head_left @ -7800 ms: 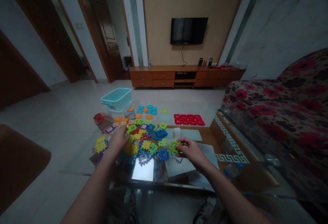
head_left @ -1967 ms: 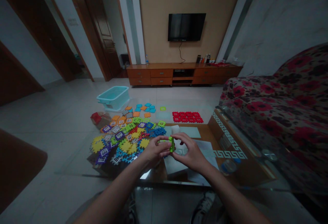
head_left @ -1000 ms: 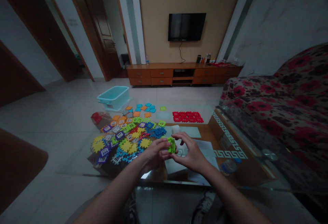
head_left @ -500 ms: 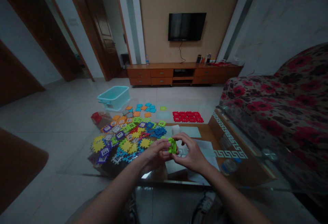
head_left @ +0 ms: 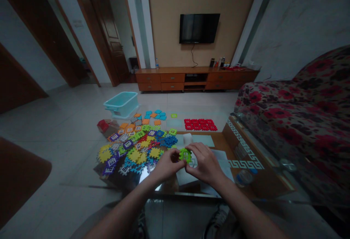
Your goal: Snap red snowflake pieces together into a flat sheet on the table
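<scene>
A lime-green interlocking building tile (head_left: 185, 155) with notched edges and an open window pattern is held up above the glass table. My left hand (head_left: 170, 164) pinches its left side, and my right hand (head_left: 201, 160) grips its right side between thumb and fingers. To the left spreads a heap of loose tiles, among them yellow tiles (head_left: 136, 156), blue tiles (head_left: 170, 140) and purple window tiles (head_left: 128, 144). Farther back lies a joined red panel of tiles (head_left: 200, 124), and a single green tile (head_left: 174, 116) rests to its left.
A turquoise plastic bin (head_left: 122, 104) stands at the far left, near a red item (head_left: 103, 125). Under the glass are papers (head_left: 218, 159) and a clear bottle (head_left: 245, 177). A floral sofa (head_left: 295, 111) borders the right side; a low wooden cabinet (head_left: 172, 79) lines the wall.
The green tile has turned in my hands, so its flat windowed face now shows. My left fingers have shifted from under it to a pinch at its left edge.
</scene>
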A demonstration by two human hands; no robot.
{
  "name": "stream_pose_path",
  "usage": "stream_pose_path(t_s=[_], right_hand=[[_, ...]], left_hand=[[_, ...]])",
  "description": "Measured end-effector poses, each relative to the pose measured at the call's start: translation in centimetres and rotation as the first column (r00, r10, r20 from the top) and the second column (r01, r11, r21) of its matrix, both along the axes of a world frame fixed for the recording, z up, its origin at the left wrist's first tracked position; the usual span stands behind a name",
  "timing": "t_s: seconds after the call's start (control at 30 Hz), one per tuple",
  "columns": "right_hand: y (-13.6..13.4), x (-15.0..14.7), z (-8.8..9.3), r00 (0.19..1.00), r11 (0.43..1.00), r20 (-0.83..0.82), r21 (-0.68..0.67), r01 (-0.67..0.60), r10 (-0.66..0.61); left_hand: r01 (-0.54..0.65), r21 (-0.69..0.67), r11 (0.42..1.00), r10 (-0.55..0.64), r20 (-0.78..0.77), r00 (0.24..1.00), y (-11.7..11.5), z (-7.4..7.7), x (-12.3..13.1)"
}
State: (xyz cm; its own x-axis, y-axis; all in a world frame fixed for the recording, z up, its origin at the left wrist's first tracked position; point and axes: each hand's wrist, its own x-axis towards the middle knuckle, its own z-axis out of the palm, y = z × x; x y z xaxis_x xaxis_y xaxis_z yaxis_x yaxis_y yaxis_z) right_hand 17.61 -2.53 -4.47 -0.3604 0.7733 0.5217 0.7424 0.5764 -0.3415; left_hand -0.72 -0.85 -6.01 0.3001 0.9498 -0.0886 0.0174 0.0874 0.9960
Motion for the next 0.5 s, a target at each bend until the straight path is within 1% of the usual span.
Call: stream_pose_path(t_s=[0.1, 0.27, 0.37, 0.5], right_hand=[[-0.2, -0.2, 0.0, 0.998, 1.000, 0.060, 0.014, 0.016, -0.017], [-0.4, -0.5, 0.0, 0.993, 0.999, 0.111, 0.016, 0.037, -0.038], [-0.4, -0.5, -0.1, 0.988, 0.999, 0.145, 0.017, 0.049, -0.051], [-0.5, -0.7, -0.2, 0.980, 0.998, 0.191, 0.031, 0.051, -0.056]], left_hand=[[-0.006, 0.063, 0.998, 0.011, -0.071, 0.997, -0.2, -0.2, 0.4], [-0.029, 0.089, 0.996, 0.040, -0.130, 0.991, -0.3, -0.6, 0.8], [-0.072, 0.096, 0.993, 0.084, -0.127, 0.988, -0.3, -1.1, 0.9], [-0.059, 0.094, 0.994, 0.070, -0.115, 0.991, -0.1, -1.7, 1.1]])
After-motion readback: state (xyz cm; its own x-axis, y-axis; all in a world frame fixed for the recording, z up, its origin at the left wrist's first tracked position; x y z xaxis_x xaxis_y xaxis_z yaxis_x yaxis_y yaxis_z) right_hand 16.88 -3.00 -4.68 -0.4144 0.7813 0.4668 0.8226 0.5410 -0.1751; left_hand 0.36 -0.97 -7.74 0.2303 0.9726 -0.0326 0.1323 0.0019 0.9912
